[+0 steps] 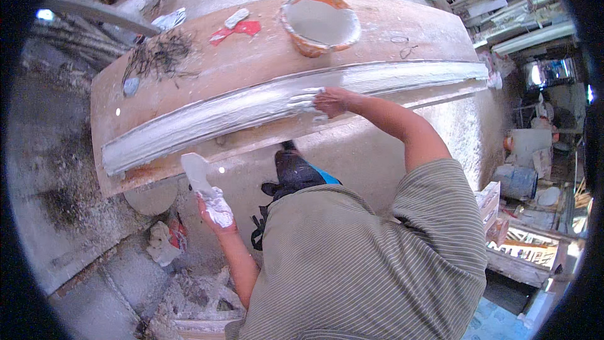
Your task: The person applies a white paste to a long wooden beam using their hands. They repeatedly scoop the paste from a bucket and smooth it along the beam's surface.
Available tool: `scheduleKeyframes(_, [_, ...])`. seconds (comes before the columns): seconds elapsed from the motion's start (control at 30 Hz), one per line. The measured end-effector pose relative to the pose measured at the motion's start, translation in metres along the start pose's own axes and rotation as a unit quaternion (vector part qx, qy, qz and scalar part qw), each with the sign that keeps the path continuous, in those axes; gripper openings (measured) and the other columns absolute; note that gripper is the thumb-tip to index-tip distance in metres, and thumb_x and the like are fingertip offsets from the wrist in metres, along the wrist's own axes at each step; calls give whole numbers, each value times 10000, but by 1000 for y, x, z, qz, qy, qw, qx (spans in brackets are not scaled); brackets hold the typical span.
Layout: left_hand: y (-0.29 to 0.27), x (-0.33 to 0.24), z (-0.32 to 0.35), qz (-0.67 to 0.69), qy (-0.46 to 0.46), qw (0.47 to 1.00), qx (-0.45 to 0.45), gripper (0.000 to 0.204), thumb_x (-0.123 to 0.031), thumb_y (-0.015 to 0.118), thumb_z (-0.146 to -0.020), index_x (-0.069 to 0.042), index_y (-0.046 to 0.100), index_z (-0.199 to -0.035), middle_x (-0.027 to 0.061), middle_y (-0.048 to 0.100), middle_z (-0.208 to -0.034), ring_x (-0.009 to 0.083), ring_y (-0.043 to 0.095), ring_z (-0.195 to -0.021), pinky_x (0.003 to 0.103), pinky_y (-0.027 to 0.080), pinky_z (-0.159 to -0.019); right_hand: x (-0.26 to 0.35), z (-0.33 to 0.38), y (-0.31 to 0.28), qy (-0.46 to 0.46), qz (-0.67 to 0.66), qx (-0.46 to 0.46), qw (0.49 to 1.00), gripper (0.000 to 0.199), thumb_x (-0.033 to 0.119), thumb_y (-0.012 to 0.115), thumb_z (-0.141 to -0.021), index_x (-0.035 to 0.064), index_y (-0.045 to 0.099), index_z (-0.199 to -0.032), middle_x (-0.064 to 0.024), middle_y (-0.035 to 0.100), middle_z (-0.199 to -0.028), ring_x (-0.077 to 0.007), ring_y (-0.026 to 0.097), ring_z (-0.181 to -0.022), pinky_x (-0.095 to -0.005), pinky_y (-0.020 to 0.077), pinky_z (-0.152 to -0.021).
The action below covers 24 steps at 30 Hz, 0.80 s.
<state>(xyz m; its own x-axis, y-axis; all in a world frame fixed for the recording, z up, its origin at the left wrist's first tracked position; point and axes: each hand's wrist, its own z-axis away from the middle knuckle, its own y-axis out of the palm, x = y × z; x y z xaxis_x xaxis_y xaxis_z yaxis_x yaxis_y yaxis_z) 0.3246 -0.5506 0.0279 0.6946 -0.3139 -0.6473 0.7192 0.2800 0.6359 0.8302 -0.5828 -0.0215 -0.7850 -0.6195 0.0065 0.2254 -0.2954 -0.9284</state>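
A long white plaster strip (251,108), ridged along its length, lies across the board-topped table. My right hand (331,102) rests at its near edge, fingers stretched to the left and coated in wet white plaster. Nothing shows in that hand. My left hand (217,209), also smeared white, is held off the table's near side, closed around a flat, pale scraper (197,171) whose blade points up and away from me. The scraper's grip is hidden by the fingers. Beyond the strip stands an orange bucket (301,46) with greyish-white plaster mix inside.
On the wooden table (189,97) lie a tangle of dark fibres (160,56), a red scrap (234,31) and a whitish lump (236,17). A blue drum (516,181) and stacked materials stand at the right. Rubble (201,293) covers the floor at lower left.
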Motion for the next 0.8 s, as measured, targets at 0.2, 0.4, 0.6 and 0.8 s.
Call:
scheduleKeyframes(0.2, [99, 72, 6, -60, -65, 994, 59, 279, -192, 567, -908, -59, 538, -1151, 56, 609, -1057, 188, 582, -962, 333, 466, -836, -5, 116, 35, 352, -246, -274, 861, 349, 190, 626, -752, 45, 624, -1069, -151, 623, -1060, -340, 567, -1036, -457, 464, -890])
scheduleKeyframes(0.4, [249, 174, 21, -177, -133, 971, 93, 324, -117, 571, -898, -70, 483, -1207, 54, 567, -1090, 172, 553, -1015, 314, 428, -899, 4, 153, 2, 391, -225, -542, 709, 411, 42, 581, -751, 71, 594, -1160, -111, 631, -1130, -311, 574, -1076, -422, 410, -985])
scheduleKeyframes(0.6, [351, 263, 40, -206, -183, 938, 208, 350, -114, 578, -897, -69, 482, -1230, 57, 581, -1110, 175, 576, -1002, 330, 479, -849, -6, 173, -55, 367, -248, -585, 679, 388, 42, 578, -750, 105, 627, -1130, -49, 640, -1130, -266, 586, -1079, -413, 362, -1015])
scheduleKeyframes(0.8, [389, 280, 57, -158, -240, 933, 215, 423, -109, 564, -910, -83, 406, -1302, 54, 579, -1119, 162, 583, -983, 290, 479, -819, -26, 205, -48, 346, -557, -536, 531, 307, 78, 657, -804, 33, 617, -1104, -61, 651, -1099, -163, 608, -996, -339, 502, -814])
